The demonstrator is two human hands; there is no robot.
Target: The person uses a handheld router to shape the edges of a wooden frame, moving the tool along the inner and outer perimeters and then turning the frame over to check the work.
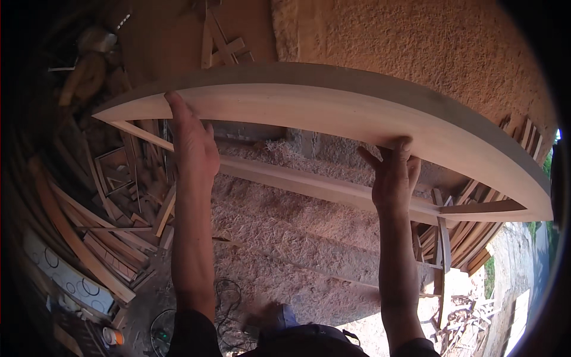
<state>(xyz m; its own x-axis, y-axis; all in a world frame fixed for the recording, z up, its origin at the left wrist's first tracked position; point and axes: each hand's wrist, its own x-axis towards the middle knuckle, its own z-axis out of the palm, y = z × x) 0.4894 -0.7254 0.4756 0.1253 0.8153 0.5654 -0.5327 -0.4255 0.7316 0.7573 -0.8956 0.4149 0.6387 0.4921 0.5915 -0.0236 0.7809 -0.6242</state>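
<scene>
A large pale wooden frame [285, 104] spans the view, with a wide curved board along its far side and a straight bar across its near side. My left hand [195, 140] is against the left part of the curved board, one digit stretched up over its face and the others partly hidden. Farther right, my right hand [395, 172] has bent fingers pressed to the board's lower edge, with the thumb apart on the left. Both forearms reach up from below, and the frame is held between the two hands' spread.
Curved and straight wood offcuts [101, 232] are heaped at left, with more strips [476, 238] at right. Wood shavings [285, 238] cover the floor. A dark cable [229, 297] lies near my feet. A rough brown wall [416, 47] stands beyond the frame.
</scene>
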